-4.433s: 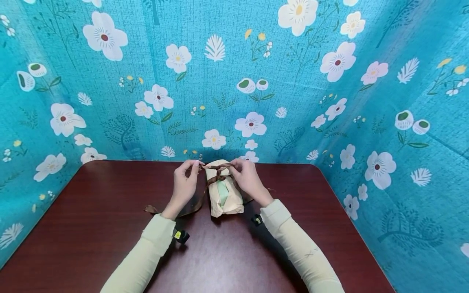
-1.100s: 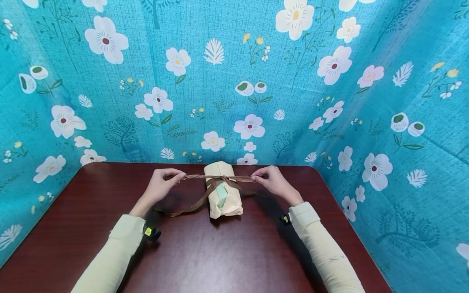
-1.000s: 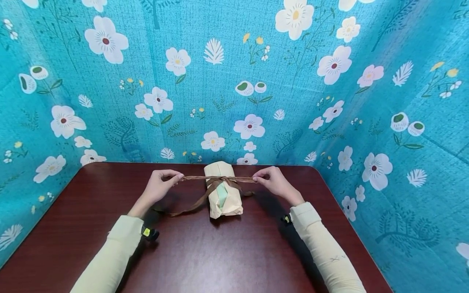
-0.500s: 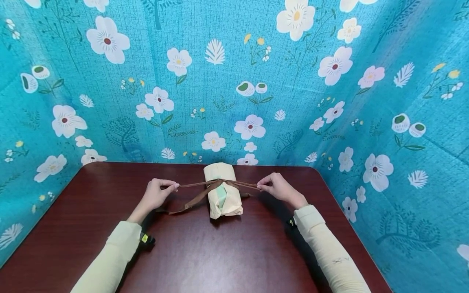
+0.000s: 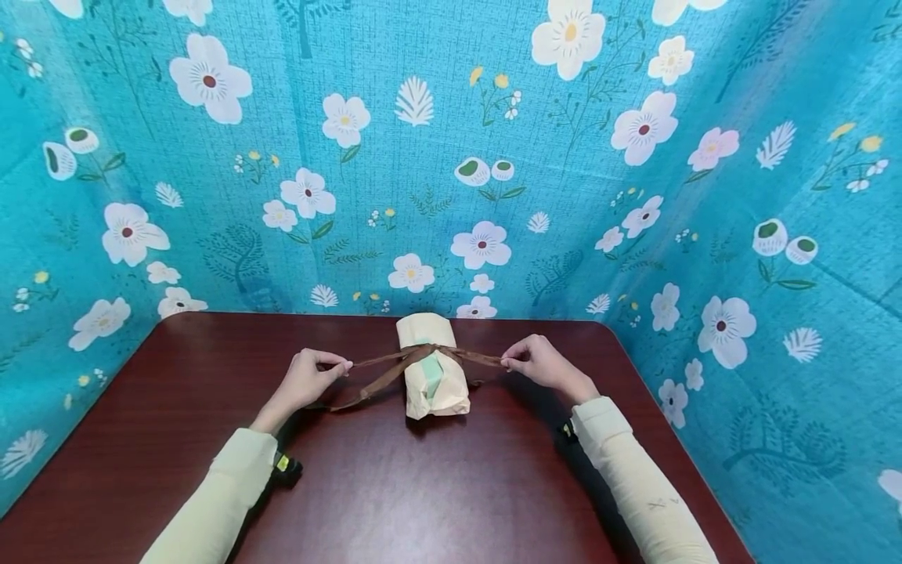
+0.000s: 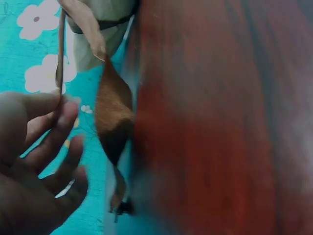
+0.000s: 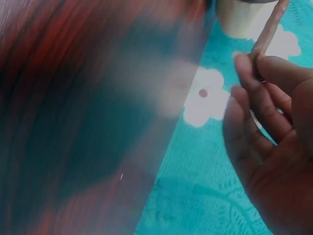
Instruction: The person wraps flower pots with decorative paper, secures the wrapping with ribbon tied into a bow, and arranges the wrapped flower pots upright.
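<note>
A parcel in cream paper with a pale green patch lies near the table's far edge. Round its middle runs a brown ribbon, gathered on top in a knot. My left hand pinches one ribbon strand between thumb and forefinger, left of the parcel. On the other side, my right hand pinches a second strand, and both run nearly straight to the knot. A loose, twisted ribbon tail hangs beside the left fingers in the left wrist view. The right wrist view shows the strand at the right fingertips.
The dark red-brown table stretches toward me, glossy in the middle. Behind it and along the right side hangs a turquoise flowered cloth. A small dark wrist device with a yellow mark sits at the left cuff.
My hands have gone from close together over the parcel to wide apart, drawing the ribbon strands out sideways. In the last second both sank slightly and the right hand shifted a little further right.
</note>
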Motion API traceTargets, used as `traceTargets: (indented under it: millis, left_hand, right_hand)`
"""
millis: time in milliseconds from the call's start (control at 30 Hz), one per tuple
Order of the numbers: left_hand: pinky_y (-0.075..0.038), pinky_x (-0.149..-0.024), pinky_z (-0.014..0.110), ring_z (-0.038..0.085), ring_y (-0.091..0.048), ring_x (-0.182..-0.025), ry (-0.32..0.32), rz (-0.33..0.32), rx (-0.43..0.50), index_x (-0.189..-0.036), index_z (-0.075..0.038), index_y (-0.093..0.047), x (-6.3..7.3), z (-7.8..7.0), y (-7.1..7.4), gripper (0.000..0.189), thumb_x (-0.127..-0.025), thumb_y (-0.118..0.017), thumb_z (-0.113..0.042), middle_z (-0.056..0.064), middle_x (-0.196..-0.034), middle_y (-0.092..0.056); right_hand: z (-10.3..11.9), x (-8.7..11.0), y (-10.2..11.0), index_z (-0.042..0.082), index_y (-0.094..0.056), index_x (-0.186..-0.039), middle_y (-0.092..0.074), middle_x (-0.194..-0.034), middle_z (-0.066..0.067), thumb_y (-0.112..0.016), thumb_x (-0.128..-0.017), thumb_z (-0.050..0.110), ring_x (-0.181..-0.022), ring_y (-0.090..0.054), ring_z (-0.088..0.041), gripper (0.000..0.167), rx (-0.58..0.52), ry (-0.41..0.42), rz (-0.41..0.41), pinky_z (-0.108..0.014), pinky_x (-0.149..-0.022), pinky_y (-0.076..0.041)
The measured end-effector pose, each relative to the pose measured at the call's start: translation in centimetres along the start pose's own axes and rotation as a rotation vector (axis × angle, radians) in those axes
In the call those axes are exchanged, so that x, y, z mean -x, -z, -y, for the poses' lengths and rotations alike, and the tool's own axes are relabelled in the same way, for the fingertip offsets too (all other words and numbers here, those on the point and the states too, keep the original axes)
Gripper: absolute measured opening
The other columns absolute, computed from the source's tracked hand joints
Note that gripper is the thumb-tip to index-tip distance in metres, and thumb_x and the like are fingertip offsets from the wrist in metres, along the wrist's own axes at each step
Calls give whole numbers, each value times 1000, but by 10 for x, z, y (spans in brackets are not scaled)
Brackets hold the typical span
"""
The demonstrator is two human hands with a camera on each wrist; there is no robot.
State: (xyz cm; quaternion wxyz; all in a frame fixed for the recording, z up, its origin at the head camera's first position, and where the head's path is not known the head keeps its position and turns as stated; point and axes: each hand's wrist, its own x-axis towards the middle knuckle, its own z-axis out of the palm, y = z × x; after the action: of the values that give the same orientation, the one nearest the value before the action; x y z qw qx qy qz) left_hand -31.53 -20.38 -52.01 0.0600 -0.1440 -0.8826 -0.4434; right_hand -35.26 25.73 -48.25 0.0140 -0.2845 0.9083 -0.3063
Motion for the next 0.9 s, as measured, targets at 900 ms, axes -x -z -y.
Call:
traceTargets:
  millis: [900]
  left_hand:
    - [-49, -104, 49, 42, -55, -131, 392, 437, 480, -145, 17, -38, -33, -70, -60, 71, -109, -43, -44, 32, -139, -52]
  right_hand:
    - [77, -49, -75, 2, -71, -100, -69, -81, -7, -59, -93, 65, -68, -70, -18, 64, -386, -415, 80, -39, -63, -61]
